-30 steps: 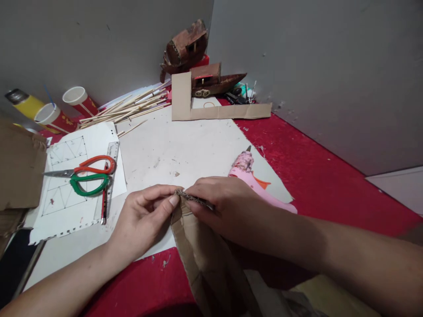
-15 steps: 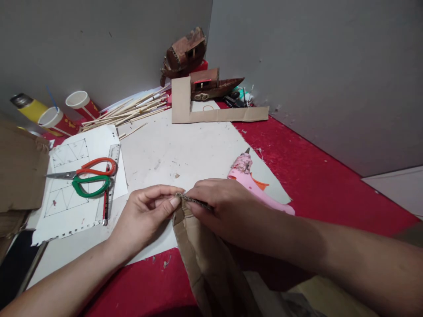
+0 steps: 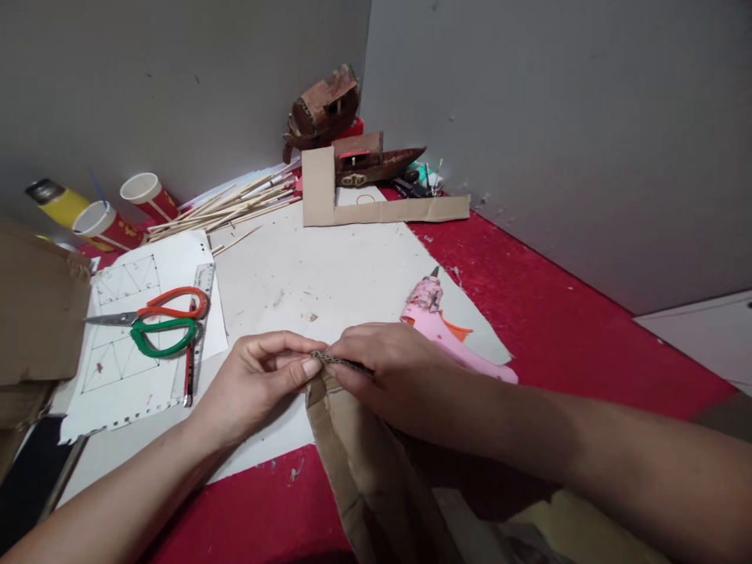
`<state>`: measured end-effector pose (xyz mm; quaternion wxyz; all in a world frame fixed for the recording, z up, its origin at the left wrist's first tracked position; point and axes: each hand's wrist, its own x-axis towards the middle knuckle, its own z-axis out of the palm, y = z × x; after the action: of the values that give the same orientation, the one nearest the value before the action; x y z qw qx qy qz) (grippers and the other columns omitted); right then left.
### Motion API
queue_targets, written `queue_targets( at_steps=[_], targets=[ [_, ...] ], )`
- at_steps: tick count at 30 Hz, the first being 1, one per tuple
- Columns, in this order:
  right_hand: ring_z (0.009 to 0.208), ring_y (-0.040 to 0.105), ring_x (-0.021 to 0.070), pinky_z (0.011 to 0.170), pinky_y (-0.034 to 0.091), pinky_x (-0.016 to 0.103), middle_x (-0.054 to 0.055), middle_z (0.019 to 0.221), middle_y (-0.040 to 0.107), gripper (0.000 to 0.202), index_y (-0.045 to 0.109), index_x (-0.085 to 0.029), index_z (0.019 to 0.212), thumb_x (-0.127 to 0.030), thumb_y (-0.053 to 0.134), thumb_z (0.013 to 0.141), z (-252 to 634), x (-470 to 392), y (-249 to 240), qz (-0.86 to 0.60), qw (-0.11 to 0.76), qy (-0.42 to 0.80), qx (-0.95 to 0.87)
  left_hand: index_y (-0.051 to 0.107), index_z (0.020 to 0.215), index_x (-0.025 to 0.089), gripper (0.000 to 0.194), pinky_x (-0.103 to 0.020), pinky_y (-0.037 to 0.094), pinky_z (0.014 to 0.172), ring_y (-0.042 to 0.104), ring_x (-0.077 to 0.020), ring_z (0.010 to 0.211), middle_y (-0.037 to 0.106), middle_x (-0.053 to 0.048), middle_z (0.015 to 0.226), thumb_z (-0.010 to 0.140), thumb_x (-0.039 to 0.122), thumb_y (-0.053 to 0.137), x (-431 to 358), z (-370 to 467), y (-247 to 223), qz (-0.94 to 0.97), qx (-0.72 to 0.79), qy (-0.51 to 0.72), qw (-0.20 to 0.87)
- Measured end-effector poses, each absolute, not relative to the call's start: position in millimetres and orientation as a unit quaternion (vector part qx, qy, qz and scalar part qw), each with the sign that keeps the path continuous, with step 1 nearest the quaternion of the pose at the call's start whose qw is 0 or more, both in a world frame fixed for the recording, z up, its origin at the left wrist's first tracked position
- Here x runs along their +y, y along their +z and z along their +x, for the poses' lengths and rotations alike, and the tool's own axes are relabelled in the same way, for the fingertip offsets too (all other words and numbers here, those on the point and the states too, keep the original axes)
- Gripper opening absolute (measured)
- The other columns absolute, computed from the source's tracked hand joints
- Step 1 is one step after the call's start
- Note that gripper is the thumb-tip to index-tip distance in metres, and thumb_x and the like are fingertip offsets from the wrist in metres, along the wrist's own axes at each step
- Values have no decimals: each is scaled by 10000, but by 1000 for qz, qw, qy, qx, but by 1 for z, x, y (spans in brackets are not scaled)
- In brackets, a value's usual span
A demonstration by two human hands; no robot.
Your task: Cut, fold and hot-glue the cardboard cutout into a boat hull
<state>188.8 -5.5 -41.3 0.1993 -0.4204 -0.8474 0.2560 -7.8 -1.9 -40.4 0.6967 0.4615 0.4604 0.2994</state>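
A long folded piece of brown cardboard [image 3: 352, 439] hangs down from both hands toward the bottom of the view, its corrugated edge showing at the top. My left hand [image 3: 258, 384] pinches the left end of that edge between thumb and fingers. Close beside it, my right hand [image 3: 388, 368] grips the same edge, fingers on top and thumb below. Just behind my right hand lies a pink glue gun [image 3: 438, 325], its nozzle pointing away.
Scissors [image 3: 168, 319], a ruler [image 3: 205, 290] and a pencil [image 3: 189, 372] lie on a sheet with drawings [image 3: 117, 399]. Behind are paper cups [image 3: 144, 188], wooden sticks [image 3: 235, 205], an L-shaped cardboard piece [image 3: 318, 188] and model boats [image 3: 376, 163].
The view has shifted slightly, so the background items sit a little lower and the boats further left. Both hands keep nearly the same hold on the cardboard.
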Motion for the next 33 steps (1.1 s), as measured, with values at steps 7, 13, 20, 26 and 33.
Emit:
queue_targets(
  at_steps=[7,13,20,26,33],
  targets=[
    [636,577,133,591,375,243,39,708,679,128,740,-130,792,-191,641,847,187,-3,-38,-460,193,291,-817,775,874,200,94,-166,497,673,659,-84,693,768,-16,780,782,221,767,-2,-6,-38,496,444,331,668],
    [649,585,147,576,370,253,25,755,693,250,728,-177,875,-419,697,819,197,-4,-29,-445,223,292,-817,764,849,195,112,-169,483,631,609,-74,644,728,-5,734,760,261,783,3,-11,-40,507,469,363,626],
    [759,682,172,663,485,267,46,883,753,197,731,-183,952,-289,571,905,207,4,-22,-473,423,257,-729,737,827,176,192,-154,499,552,606,-81,635,689,11,731,679,254,832,22,-20,-38,402,502,466,608],
    [527,570,100,476,456,189,-18,664,650,138,681,-210,790,-330,663,855,218,9,-13,-520,577,269,-570,709,820,163,248,-148,500,471,558,-65,532,637,33,645,628,230,850,31,-26,-37,309,502,536,604],
    [443,440,86,394,384,184,-58,535,459,357,513,-207,684,-483,616,885,220,16,-18,-496,573,368,-539,681,850,141,248,-171,509,484,597,-93,585,636,10,685,652,210,814,39,-34,-45,291,489,546,615]
  ],
)
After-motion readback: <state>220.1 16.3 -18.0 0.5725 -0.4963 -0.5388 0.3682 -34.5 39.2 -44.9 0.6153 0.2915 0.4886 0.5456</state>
